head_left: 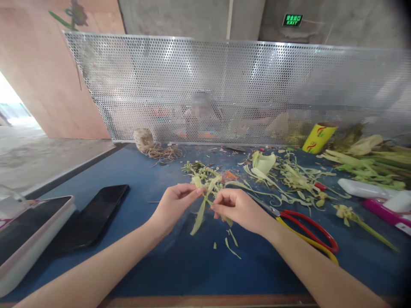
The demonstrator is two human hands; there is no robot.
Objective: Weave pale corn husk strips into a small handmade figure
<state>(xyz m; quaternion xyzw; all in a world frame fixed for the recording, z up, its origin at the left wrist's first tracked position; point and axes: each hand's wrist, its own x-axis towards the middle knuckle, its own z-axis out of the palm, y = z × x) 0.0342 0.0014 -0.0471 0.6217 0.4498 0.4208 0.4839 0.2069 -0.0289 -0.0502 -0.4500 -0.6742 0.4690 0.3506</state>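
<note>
My left hand [183, 197] pinches pale green husk strips [199, 217] between thumb and fingertips, over the middle of the blue table. Close beside it, my right hand [236, 206] is closed with its fingertips on the same strips. One long strip hangs down between the hands; the fingers hide where the pieces meet. Just behind them lies a pile of small green plant scraps [205, 172]. Scissors [308, 231] with one red and one yellow handle rest by my right forearm, the blades partly covered. Small slivers [231, 248] lie below the hands.
Left are a black phone [93, 218] and a white-edged case [35, 239]. String [163, 153] lies by a pale block [143, 139]. Husk scraps [298, 175], a yellow roll [319, 137] and a purple-and-white object [385, 214] occupy the right. A perforated metal screen [224, 77] closes the back; a person sits beyond.
</note>
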